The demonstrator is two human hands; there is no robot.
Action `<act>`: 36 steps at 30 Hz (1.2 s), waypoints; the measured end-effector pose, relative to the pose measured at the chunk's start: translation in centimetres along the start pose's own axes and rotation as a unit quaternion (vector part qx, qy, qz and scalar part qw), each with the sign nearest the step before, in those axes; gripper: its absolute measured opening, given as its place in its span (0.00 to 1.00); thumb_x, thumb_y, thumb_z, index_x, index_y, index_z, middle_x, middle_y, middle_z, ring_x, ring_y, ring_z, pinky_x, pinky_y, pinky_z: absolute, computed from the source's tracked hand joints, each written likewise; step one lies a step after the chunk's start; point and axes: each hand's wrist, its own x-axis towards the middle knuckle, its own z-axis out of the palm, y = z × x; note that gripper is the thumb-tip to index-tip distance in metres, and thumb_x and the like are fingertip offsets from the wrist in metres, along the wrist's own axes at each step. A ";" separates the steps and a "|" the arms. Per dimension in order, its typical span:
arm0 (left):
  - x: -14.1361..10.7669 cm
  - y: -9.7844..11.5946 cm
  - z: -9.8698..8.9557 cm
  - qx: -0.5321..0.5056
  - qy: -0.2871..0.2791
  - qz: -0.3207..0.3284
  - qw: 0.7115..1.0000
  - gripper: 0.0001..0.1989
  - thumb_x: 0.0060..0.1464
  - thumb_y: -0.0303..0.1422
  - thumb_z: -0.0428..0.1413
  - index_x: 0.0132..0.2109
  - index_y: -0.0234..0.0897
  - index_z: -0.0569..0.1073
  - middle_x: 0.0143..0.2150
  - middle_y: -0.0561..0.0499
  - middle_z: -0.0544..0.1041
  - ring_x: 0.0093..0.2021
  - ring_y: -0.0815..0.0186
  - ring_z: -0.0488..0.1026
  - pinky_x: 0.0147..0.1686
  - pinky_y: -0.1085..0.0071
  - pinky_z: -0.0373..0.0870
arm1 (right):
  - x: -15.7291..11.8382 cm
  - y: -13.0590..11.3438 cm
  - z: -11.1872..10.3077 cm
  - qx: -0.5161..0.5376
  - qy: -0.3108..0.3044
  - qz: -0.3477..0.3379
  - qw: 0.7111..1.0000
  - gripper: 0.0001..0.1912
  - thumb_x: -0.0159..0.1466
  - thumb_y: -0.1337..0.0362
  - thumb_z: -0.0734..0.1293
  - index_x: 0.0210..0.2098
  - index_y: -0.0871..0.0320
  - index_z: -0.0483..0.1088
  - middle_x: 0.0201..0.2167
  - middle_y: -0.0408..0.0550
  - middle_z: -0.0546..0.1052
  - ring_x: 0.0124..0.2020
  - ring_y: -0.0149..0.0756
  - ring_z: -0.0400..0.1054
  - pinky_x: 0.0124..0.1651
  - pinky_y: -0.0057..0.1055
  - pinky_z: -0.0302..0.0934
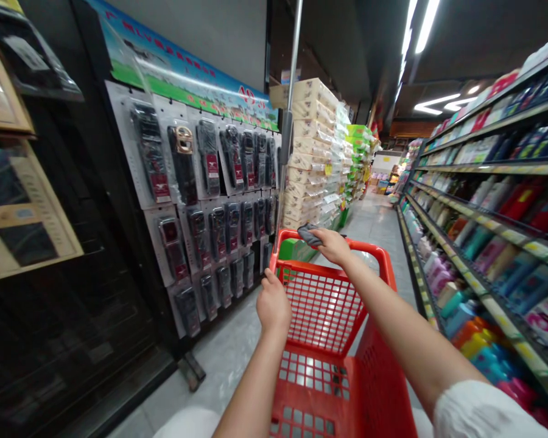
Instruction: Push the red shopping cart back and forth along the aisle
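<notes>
A red plastic shopping cart (pixel 319 307) with a grid-like basket stands right in front of me, low in the view. My left hand (pixel 274 303) is closed round the cart's left rim, near its far left corner. On the far rim rests my right hand (pixel 331 243), its fingers closed on a grey cloth (pixel 309 235) that lies against the red bar. The cloth is bunched and partly hidden under the fingers. Inside the cart, the part that shows holds no goods.
Packaged belts (pixel 209 155) hang on a rack at the left, beside framed boxes (pixel 25 207). Stacked cartons (pixel 308 158) stand beyond a metal pole (pixel 293 73). Shelves of bottles (pixel 493 231) line the right side. A tiled aisle (pixel 377 225) runs ahead.
</notes>
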 end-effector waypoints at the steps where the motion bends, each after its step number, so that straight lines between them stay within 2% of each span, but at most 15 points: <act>1: 0.0 0.0 0.0 0.000 -0.001 -0.001 1.000 0.25 0.61 0.19 0.38 0.64 0.22 0.60 0.40 0.40 0.75 0.33 0.63 0.79 0.29 0.73 0.74 | 0.9 -1.1 0.4 -0.007 -0.007 0.000 1.000 0.23 0.63 0.67 0.60 0.57 0.52 0.67 0.51 0.50 0.74 0.51 0.42 0.67 0.54 0.35 0.59; 4: 0.1 -0.1 0.1 0.005 -0.006 0.000 1.000 0.25 0.61 0.19 0.39 0.65 0.23 0.60 0.41 0.40 0.75 0.33 0.64 0.79 0.29 0.74 0.74 | 3.4 -4.6 1.6 -0.033 -0.019 0.000 0.999 0.22 0.63 0.67 0.61 0.57 0.54 0.67 0.52 0.52 0.73 0.50 0.43 0.67 0.53 0.36 0.58; 7: 0.1 -0.2 0.2 0.015 -0.008 0.001 1.000 0.25 0.61 0.19 0.39 0.65 0.24 0.60 0.40 0.40 0.76 0.33 0.65 0.79 0.30 0.74 0.74 | 4.7 -6.8 2.6 -0.043 0.005 0.006 0.999 0.23 0.64 0.68 0.60 0.58 0.54 0.64 0.56 0.53 0.69 0.51 0.43 0.63 0.54 0.37 0.57; 10: 0.1 -0.4 0.2 0.019 -0.008 0.003 1.000 0.25 0.62 0.19 0.39 0.65 0.23 0.60 0.41 0.40 0.75 0.32 0.65 0.79 0.29 0.74 0.74 | 4.8 -7.3 3.1 -0.061 0.025 0.000 0.998 0.19 0.68 0.66 0.55 0.55 0.51 0.67 0.57 0.54 0.67 0.52 0.46 0.60 0.51 0.41 0.57; 15: 0.2 -0.4 0.1 0.017 -0.007 0.021 1.000 0.26 0.61 0.19 0.40 0.65 0.23 0.59 0.41 0.38 0.75 0.31 0.65 0.78 0.27 0.74 0.73 | 3.7 -6.4 2.2 -0.113 -0.010 -0.065 0.991 0.18 0.69 0.65 0.55 0.46 0.55 0.76 0.53 0.57 0.68 0.51 0.50 0.59 0.47 0.42 0.58; 20: 0.2 -0.4 -0.3 0.015 -0.012 0.031 0.999 0.26 0.61 0.20 0.40 0.65 0.22 0.58 0.42 0.37 0.75 0.33 0.62 0.79 0.28 0.72 0.74 | 0.6 -3.6 0.8 -0.129 -0.029 -0.115 0.985 0.17 0.69 0.65 0.57 0.44 0.57 0.77 0.50 0.57 0.70 0.50 0.49 0.59 0.51 0.44 0.56; 23: 0.2 -0.5 -0.4 0.014 -0.013 0.036 0.999 0.26 0.61 0.21 0.39 0.65 0.21 0.58 0.43 0.36 0.75 0.35 0.61 0.79 0.31 0.70 0.75 | -2.2 -0.4 0.4 -0.125 -0.012 -0.151 0.981 0.16 0.69 0.63 0.57 0.46 0.55 0.76 0.55 0.55 0.68 0.52 0.47 0.59 0.55 0.44 0.54; 25: 0.2 -0.4 -0.5 0.013 -0.018 0.035 0.999 0.26 0.61 0.21 0.40 0.65 0.21 0.57 0.43 0.36 0.75 0.36 0.60 0.79 0.31 0.70 0.75 | -4.0 2.0 0.4 -0.110 0.007 -0.141 0.984 0.15 0.69 0.64 0.59 0.48 0.53 0.75 0.58 0.55 0.66 0.54 0.45 0.59 0.57 0.43 0.54; 28: 0.3 -0.3 -0.6 0.018 -0.021 0.032 0.999 0.26 0.61 0.21 0.40 0.65 0.22 0.58 0.43 0.36 0.75 0.35 0.60 0.80 0.30 0.70 0.74 | -6.2 5.0 0.2 -0.078 0.028 -0.093 0.992 0.15 0.65 0.69 0.63 0.49 0.52 0.75 0.61 0.53 0.63 0.54 0.43 0.60 0.57 0.41 0.55; 31: 0.4 -0.1 -0.7 0.017 -0.019 0.036 0.999 0.25 0.61 0.21 0.41 0.65 0.21 0.58 0.42 0.36 0.75 0.34 0.60 0.80 0.30 0.71 0.74 | -7.1 7.1 -0.5 -0.049 0.039 -0.044 0.997 0.19 0.60 0.74 0.65 0.48 0.52 0.76 0.60 0.51 0.65 0.52 0.41 0.63 0.54 0.37 0.58; 33: 0.4 -0.1 -0.7 0.010 -0.017 0.039 0.999 0.25 0.61 0.21 0.41 0.65 0.21 0.58 0.42 0.36 0.75 0.34 0.59 0.80 0.30 0.70 0.74 | -6.9 8.2 -1.3 -0.034 0.032 -0.006 0.999 0.19 0.58 0.73 0.65 0.46 0.53 0.76 0.56 0.51 0.69 0.50 0.40 0.66 0.51 0.34 0.59; 36: 0.3 0.0 -0.5 0.004 -0.008 0.037 0.999 0.25 0.61 0.21 0.40 0.64 0.20 0.59 0.42 0.35 0.75 0.35 0.58 0.79 0.30 0.68 0.75 | -6.0 9.5 -2.3 -0.014 0.045 0.119 0.992 0.17 0.59 0.69 0.65 0.47 0.55 0.75 0.47 0.52 0.74 0.45 0.40 0.69 0.45 0.32 0.61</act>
